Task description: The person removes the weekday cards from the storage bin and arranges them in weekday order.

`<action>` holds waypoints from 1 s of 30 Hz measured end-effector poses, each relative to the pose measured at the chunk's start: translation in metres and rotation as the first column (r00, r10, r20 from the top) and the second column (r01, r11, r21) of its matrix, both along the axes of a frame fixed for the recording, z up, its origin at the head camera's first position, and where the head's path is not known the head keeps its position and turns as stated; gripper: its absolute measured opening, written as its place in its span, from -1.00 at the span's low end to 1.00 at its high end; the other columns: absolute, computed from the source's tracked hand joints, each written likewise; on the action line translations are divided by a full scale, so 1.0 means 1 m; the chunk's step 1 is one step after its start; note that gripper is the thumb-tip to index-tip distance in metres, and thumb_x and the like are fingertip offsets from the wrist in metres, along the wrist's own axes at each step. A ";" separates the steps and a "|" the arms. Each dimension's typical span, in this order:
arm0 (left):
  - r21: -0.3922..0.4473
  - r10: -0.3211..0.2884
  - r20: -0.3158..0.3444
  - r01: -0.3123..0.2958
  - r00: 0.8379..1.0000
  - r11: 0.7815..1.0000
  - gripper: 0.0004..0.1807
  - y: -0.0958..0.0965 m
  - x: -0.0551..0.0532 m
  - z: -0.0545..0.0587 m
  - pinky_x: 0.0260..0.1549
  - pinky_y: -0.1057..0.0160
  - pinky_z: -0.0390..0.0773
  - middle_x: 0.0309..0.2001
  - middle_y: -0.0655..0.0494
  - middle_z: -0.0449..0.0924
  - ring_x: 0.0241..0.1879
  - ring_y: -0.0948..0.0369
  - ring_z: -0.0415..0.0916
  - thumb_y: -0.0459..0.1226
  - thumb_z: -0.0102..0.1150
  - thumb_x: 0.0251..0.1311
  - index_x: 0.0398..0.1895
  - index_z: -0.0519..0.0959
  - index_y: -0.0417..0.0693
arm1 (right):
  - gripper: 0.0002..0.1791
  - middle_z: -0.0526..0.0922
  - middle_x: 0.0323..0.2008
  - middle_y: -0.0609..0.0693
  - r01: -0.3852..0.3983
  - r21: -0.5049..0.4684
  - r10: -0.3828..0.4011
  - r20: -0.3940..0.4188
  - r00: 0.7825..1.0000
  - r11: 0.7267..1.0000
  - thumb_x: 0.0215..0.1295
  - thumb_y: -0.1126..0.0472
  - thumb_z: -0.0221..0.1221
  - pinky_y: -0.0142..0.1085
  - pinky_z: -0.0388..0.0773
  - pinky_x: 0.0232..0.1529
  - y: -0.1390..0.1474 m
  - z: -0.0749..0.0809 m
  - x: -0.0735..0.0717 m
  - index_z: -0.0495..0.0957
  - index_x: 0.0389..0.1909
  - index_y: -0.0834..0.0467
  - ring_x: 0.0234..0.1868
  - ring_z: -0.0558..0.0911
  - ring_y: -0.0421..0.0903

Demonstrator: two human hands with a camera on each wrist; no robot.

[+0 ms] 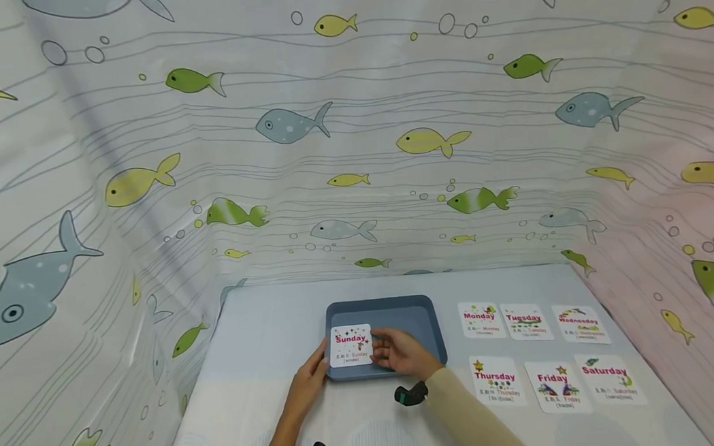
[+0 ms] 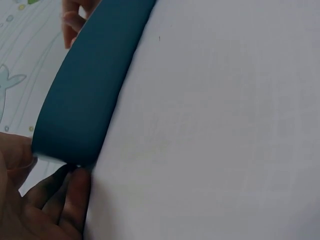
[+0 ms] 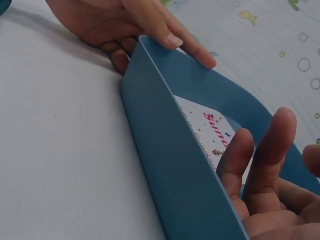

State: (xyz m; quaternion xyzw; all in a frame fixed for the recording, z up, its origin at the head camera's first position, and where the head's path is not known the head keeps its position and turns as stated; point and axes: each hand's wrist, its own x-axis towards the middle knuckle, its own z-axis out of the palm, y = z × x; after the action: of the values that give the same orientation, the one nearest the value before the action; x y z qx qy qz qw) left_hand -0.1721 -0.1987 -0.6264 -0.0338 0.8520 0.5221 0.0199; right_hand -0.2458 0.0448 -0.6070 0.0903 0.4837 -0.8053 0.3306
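A blue-grey rectangular tray (image 1: 402, 316) sits on the table, with a white "Sunday" card (image 1: 350, 346) lying in its left part. My left hand (image 1: 308, 379) holds the tray's near left corner; in the right wrist view its thumb (image 3: 172, 41) lies over the rim and other fingers are against the outside wall. My right hand (image 1: 404, 353) is over the tray at the card's right edge, its fingers loosely bent. In the right wrist view these fingers (image 3: 270, 150) partly cover the card, and no grip on it shows.
Right of the tray lie two rows of similar cards: Monday (image 1: 481, 320), Tuesday (image 1: 526, 322) and Wednesday (image 1: 581, 324) behind, Thursday (image 1: 497, 381), Friday (image 1: 557, 387) and Saturday (image 1: 610, 379) in front. A fish-patterned curtain (image 1: 392, 200) surrounds the white table (image 1: 247, 325).
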 end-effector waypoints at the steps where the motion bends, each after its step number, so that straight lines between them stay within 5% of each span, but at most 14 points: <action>1: 0.001 0.001 0.000 -0.001 1.000 1.000 -0.47 0.000 0.000 0.000 0.48 -0.13 0.16 0.52 0.15 0.22 0.52 0.00 0.14 -0.09 -0.07 0.54 0.53 0.24 0.24 | -0.44 0.56 -0.45 -0.09 0.008 0.008 -0.008 -0.003 1.000 1.000 0.55 0.12 -0.05 -0.31 0.67 -0.21 0.000 0.000 0.000 0.18 0.43 0.33 -0.51 0.58 -0.26; 5: -0.013 0.008 0.003 -0.008 1.000 1.000 -0.47 0.001 0.000 0.000 0.47 -0.14 0.17 0.51 0.14 0.23 0.52 -0.01 0.15 -0.09 -0.07 0.54 0.52 0.25 0.25 | -0.39 0.57 -0.44 -0.05 -0.014 0.093 0.021 -0.078 0.997 0.996 0.55 0.10 -0.01 -0.34 0.64 -0.32 -0.002 -0.001 0.000 0.17 0.49 0.28 -0.55 0.54 -0.24; 8: -0.013 0.012 0.002 -0.012 1.000 1.000 -0.47 0.000 0.001 0.000 0.47 -0.14 0.17 0.52 0.14 0.22 0.52 -0.01 0.15 -0.09 -0.07 0.54 0.52 0.25 0.26 | -0.42 0.57 -0.44 0.01 -0.052 0.299 0.120 -0.212 0.970 0.953 0.53 0.11 0.02 -0.36 0.55 -0.46 -0.009 0.001 0.002 0.24 0.49 0.18 -0.60 0.46 -0.22; 10: -0.011 0.013 -0.001 -0.013 1.000 1.000 -0.47 -0.001 0.001 0.000 0.47 -0.13 0.17 0.52 0.15 0.22 0.52 -0.01 0.15 -0.09 -0.07 0.54 0.52 0.25 0.27 | -0.47 0.63 -0.33 0.08 -0.049 0.515 0.243 -0.316 0.917 0.856 0.52 0.10 0.03 -0.32 0.49 -0.44 -0.016 0.003 0.006 0.34 0.45 0.11 -0.50 0.47 -0.20; 12: -0.004 0.013 -0.004 -0.013 1.000 1.000 -0.47 -0.001 0.001 0.001 0.47 -0.13 0.17 0.51 0.15 0.23 0.52 0.00 0.15 -0.08 -0.07 0.54 0.52 0.25 0.26 | -0.51 0.69 -0.10 0.16 -0.008 0.701 0.369 -0.366 0.855 0.713 0.48 0.10 0.07 -0.23 0.50 -0.33 -0.021 0.006 0.010 0.44 0.39 0.06 -0.30 0.55 -0.13; 15: -0.006 0.014 -0.007 -0.014 1.000 1.000 -0.48 0.000 0.001 0.001 0.47 -0.12 0.18 0.51 0.14 0.24 0.51 -0.01 0.16 -0.09 -0.07 0.53 0.52 0.26 0.24 | -0.53 0.59 0.24 0.20 0.063 0.855 0.551 -0.387 0.739 0.515 0.46 0.11 0.10 -0.08 0.49 -0.11 -0.025 0.009 0.014 0.48 0.35 0.07 0.02 0.57 0.01; 16: -0.004 0.015 -0.007 -0.015 1.000 1.000 -0.48 0.000 0.001 0.002 0.47 -0.13 0.18 0.51 0.14 0.24 0.51 -0.01 0.17 -0.09 -0.07 0.53 0.51 0.26 0.24 | -0.53 0.55 0.29 0.18 0.086 0.879 0.595 -0.386 0.705 0.468 0.46 0.11 0.11 -0.05 0.51 -0.01 -0.026 0.009 0.015 0.48 0.35 0.07 0.13 0.56 0.03; 20: -0.019 0.020 -0.011 -0.020 1.000 1.000 -0.48 0.000 0.000 0.002 0.46 -0.14 0.20 0.50 0.14 0.25 0.50 -0.02 0.19 -0.09 -0.06 0.53 0.51 0.27 0.27 | -0.51 0.57 0.28 0.15 0.151 0.918 0.686 -0.377 0.622 0.367 0.45 0.11 0.15 0.01 0.57 0.12 -0.024 0.009 0.015 0.47 0.36 0.07 0.23 0.58 0.13; 26: -0.010 0.018 -0.011 -0.018 1.000 1.000 -0.48 0.000 -0.001 0.003 0.46 -0.15 0.20 0.50 0.11 0.25 0.50 -0.02 0.17 -0.10 -0.07 0.54 0.51 0.27 0.28 | -0.44 0.61 0.08 0.28 0.221 0.913 0.652 -0.400 0.644 0.342 0.33 0.08 0.29 0.03 0.59 -0.03 -0.020 0.005 0.014 0.50 0.34 0.05 0.01 0.60 0.13; 30: 0.004 0.018 0.004 -0.018 1.000 1.000 -0.48 0.000 0.000 0.001 0.46 -0.14 0.19 0.51 0.13 0.24 0.51 -0.01 0.16 -0.10 -0.07 0.54 0.51 0.26 0.28 | -0.10 0.45 0.17 0.28 0.289 0.906 0.621 -0.422 0.660 0.309 0.11 -0.11 0.44 0.05 0.58 0.12 -0.020 0.005 0.015 0.37 0.41 0.22 0.08 0.51 0.11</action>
State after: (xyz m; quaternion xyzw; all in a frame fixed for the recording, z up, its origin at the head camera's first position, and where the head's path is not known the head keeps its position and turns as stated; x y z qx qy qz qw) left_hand -0.1721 -0.1985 -0.6249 -0.0427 0.8505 0.5240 0.0170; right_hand -0.2311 0.0246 -0.6015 -0.1208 0.9466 -0.2866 0.0851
